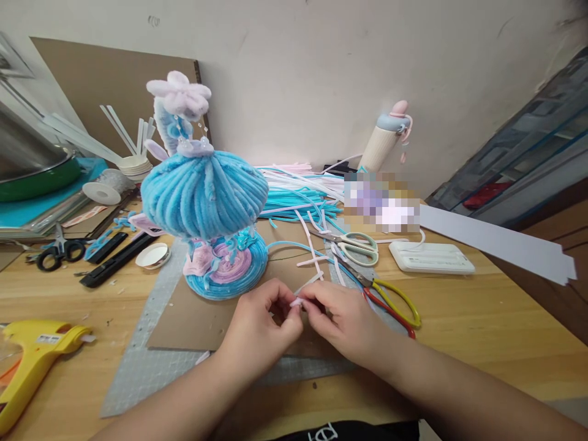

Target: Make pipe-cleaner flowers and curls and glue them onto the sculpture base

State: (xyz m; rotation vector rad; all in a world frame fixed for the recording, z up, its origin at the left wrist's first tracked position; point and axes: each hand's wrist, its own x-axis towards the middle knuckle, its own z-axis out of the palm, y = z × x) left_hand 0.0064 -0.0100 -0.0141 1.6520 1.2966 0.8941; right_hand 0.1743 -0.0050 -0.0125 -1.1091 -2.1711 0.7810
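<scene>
My left hand (pixel 263 324) and my right hand (pixel 349 318) meet over the brown cardboard, fingertips pinched together. Between them is a small pale pink fuzzy pipe cleaner (pixel 296 302); a thin pale strip runs up and away from the fingers. Just behind my left hand stands a craft piece of pipe cleaners: a round blue and pink coiled base (pixel 225 269), a puffed blue dome (pixel 204 193) above it, and a pale pink flower (pixel 179 95) on top. Cut pale pink pipe cleaner lengths (pixel 311 242) lie beyond my hands.
Cardboard (pixel 184 327) lies on a grey cutting mat (pixel 124 380). To the right are red-and-yellow-handled scissors (pixel 390 300), pale green scissors (pixel 361 248) and a white device (pixel 432 257). Leftward lie a yellow glue gun (pixel 37 361), black scissors (pixel 59 251) and a black cutter (pixel 117 263). Pipe cleaner bundles (pixel 294 202) lie behind.
</scene>
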